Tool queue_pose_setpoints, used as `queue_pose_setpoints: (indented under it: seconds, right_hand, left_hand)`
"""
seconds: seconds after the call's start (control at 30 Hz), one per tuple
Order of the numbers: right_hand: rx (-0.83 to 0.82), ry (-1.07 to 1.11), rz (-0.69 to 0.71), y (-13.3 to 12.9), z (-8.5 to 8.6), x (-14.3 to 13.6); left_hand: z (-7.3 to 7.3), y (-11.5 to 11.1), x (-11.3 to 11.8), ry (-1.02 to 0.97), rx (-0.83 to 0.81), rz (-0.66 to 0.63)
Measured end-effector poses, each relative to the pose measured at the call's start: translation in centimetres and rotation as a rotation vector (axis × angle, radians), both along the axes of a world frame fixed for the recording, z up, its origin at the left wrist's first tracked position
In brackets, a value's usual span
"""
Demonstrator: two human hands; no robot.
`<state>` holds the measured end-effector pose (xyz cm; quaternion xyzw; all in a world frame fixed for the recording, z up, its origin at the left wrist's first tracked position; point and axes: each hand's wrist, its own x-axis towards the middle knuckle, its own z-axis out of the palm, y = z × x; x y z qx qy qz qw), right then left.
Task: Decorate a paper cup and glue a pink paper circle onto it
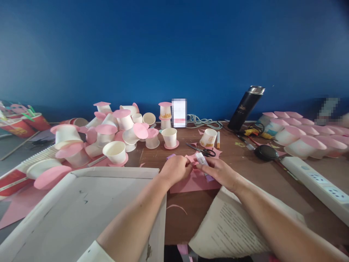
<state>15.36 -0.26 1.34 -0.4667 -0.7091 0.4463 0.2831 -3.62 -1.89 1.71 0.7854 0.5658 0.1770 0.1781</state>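
My right hand (219,171) grips a white and purple glue stick (201,160), held tilted over the table. Close by, my left hand (176,170) has its fingers pinched at a small piece of pink paper (194,163); the fingertips are partly hidden. Below both hands lies a larger pink paper sheet (195,183). A purple cap (171,157) is just beyond my left hand. Black-handled scissors (205,151) rest past my hands, near a white paper cup (208,138) lying tilted. Another paper cup (169,137) stands on a pink disc.
Many cups with pink discs (106,130) crowd the left; more cups (305,143) stand in rows at right. A white box lid (109,211) fills the front left. There are also a black flask (245,107), a power strip (317,185) and a printed page (231,225).
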Motion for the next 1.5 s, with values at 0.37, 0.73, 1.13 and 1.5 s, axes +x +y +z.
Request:
queue_pose_setpoints:
  seconds: [0.37, 0.73, 1.13, 1.5]
  right_hand:
    - [0.061, -0.115, 0.096, -0.9, 1.3, 0.3]
    - [0.099, -0.035, 0.010, -1.1, 1.9, -0.1]
    - [0.192, 0.073, -0.150, -1.1, 1.1, 0.1]
    - [0.326, -0.067, -0.013, -1.3, -0.1, -1.3]
  left_hand:
    - [-0.4, 0.5, -0.5, -0.106, -0.101, 0.109]
    - [-1.0, 1.1, -0.7, -0.155, -0.136, 0.144]
    - [-1.2, 1.4, -0.8, -0.144, -0.108, 0.111]
    - [-1.5, 1.2, -1.0, -0.218, -0.131, 0.091]
